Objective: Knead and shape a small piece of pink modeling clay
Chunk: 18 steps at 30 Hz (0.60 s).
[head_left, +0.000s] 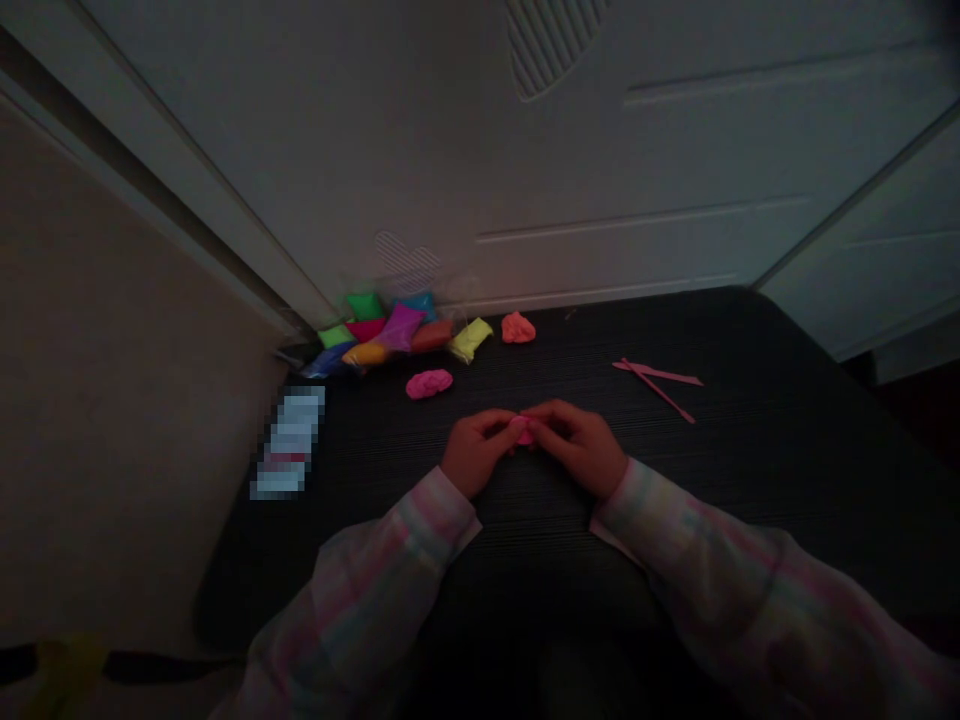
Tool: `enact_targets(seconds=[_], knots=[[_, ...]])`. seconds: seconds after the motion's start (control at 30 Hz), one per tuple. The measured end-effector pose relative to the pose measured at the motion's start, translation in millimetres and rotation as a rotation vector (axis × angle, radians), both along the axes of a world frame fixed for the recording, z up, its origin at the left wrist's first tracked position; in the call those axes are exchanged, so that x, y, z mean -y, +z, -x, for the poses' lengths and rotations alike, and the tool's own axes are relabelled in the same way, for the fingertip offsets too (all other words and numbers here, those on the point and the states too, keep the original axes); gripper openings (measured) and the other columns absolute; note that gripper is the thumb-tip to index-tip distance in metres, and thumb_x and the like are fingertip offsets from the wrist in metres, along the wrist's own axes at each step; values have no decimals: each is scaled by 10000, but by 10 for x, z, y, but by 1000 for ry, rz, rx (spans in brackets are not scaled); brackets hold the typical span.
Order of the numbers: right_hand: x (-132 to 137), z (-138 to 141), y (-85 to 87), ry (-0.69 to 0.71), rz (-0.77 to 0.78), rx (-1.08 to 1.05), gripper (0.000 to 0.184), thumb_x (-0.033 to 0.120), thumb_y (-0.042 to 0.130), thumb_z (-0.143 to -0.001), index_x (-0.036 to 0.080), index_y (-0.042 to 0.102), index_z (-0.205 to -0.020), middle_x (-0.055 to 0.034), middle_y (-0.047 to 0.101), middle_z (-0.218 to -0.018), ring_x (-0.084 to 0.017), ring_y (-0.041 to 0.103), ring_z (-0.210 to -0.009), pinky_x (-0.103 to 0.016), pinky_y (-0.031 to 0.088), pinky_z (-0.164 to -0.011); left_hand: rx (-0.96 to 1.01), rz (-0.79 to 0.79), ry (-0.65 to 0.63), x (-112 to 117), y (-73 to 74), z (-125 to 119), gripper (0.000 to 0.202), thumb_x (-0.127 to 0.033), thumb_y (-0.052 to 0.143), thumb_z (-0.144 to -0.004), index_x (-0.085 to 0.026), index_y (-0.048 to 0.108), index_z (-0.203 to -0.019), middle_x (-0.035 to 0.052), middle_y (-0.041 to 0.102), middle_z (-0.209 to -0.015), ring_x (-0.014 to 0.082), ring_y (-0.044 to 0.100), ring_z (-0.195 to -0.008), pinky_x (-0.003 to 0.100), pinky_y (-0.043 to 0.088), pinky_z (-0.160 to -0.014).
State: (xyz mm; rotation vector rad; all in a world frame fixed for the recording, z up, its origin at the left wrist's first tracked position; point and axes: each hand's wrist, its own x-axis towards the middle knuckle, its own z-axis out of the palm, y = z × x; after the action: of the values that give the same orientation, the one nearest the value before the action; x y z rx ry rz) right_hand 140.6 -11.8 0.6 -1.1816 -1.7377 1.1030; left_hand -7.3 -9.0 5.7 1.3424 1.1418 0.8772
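Both my hands meet over the middle of a dark table [750, 470]. Between their fingertips sits a small pink piece of clay [522, 431]. My left hand [475, 452] pinches it from the left, my right hand [582, 445] from the right. Both sleeves are pale with pastel stripes. A larger pink lump of clay [429, 384] lies on the table just beyond my left hand. An orange lump [518, 328] lies further back.
Several coloured clay packets [390, 332] are piled at the table's back left corner. Two thin pink modelling sticks [660, 381] lie crossed to the right. A blurred white item [289, 442] rests at the left edge. White panelled doors stand behind the table.
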Motion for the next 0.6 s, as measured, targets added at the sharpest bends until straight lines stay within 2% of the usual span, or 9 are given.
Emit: enact_targets(seconds=[0.2,0.33,0.43,0.6], knots=[[-2,-2,0,11,-54,36,184,254,463,-749,185,569,-883,-17,618,-792,-124,559,-700,-242,431,-619,1,-7,0,-6,-18,15,154,-279,526,-689,-149,609,-695,-22,544,-575,81,463,-517,199,374,-527],[-6,6,-29,-35,-11,-35,242,258,481,-738,189,498,-969,-11,606,-759,-119,560,-667,-242,437,-607,59,25,40,-14,-35,11,165,-276,525,-691,-154,607,-764,-24,558,-609,76,471,-516,200,384,-529],[-9,12,-45,-74,17,-85,203,277,498,-729,186,481,-909,-1,591,-696,-117,560,-625,-240,439,-580,77,34,78,-17,-36,6,159,-265,537,-682,-155,605,-773,-30,559,-601,73,474,-506,199,388,-526],[-2,19,-21,-84,-24,-39,125,265,496,-731,178,525,-816,-13,596,-723,-122,564,-664,-238,440,-602,75,12,73,-15,-35,1,134,-255,551,-672,-158,608,-744,-29,571,-628,66,480,-507,194,392,-526]])
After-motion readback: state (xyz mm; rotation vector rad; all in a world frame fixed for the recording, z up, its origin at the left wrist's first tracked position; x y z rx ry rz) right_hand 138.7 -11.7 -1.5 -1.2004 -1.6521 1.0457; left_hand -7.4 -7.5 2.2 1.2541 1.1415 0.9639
